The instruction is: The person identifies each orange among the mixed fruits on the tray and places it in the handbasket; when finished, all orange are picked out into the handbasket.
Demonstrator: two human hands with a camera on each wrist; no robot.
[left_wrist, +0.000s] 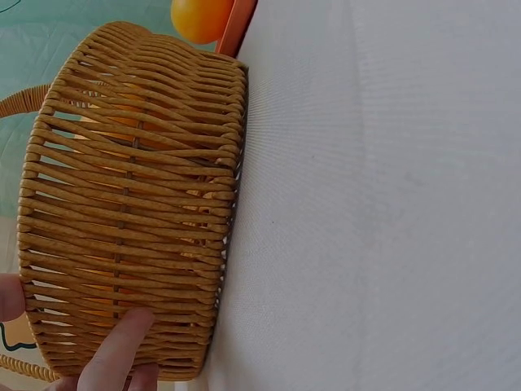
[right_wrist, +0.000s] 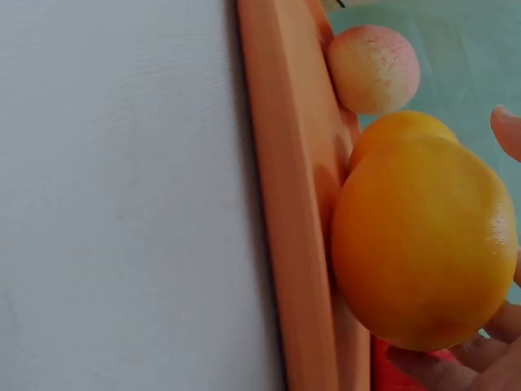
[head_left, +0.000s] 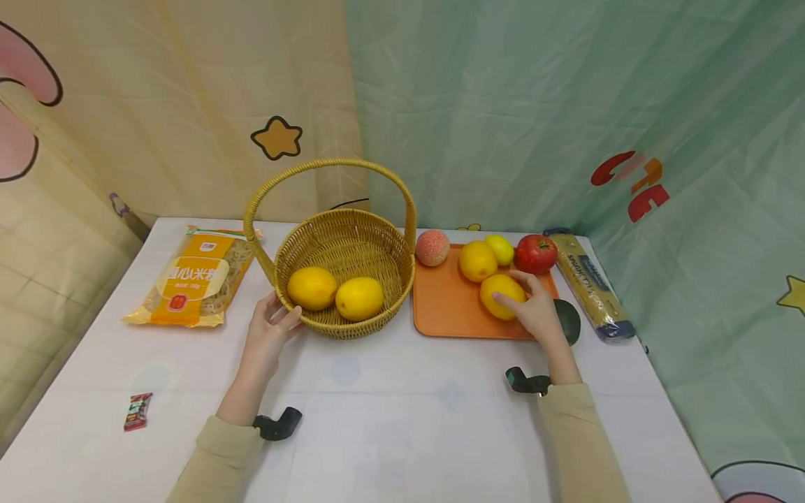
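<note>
My left hand (head_left: pixel 269 335) holds the near left side of a wicker basket (head_left: pixel 352 328), thumb at the rim and fingers against the outer weave (left_wrist: pixel 130 212). Inside the basket lie two yellow-orange oranges (head_left: pixel 312 288). My right hand (head_left: pixel 537 312) grips another orange (head_left: pixel 501 297) over the orange tray (head_left: pixel 440 321), thumb and fingers spread around it. Whether this orange (right_wrist: pixel 423 244) touches the tray cannot be told. Behind it on the tray are a further orange (head_left: pixel 478 261), a small yellow lemon (head_left: pixel 499 249) and a red apple (head_left: pixel 536 253).
A peach (head_left: pixel 432 247) sits at the tray's far left corner. Right of the tray are a dark green avocado (head_left: pixel 568 321) and a spaghetti pack (head_left: pixel 591 285). Left of the basket lies a noodle bag (head_left: pixel 195 279); a small wrapped candy (head_left: pixel 138 411) is nearer. Curtains stand behind the table.
</note>
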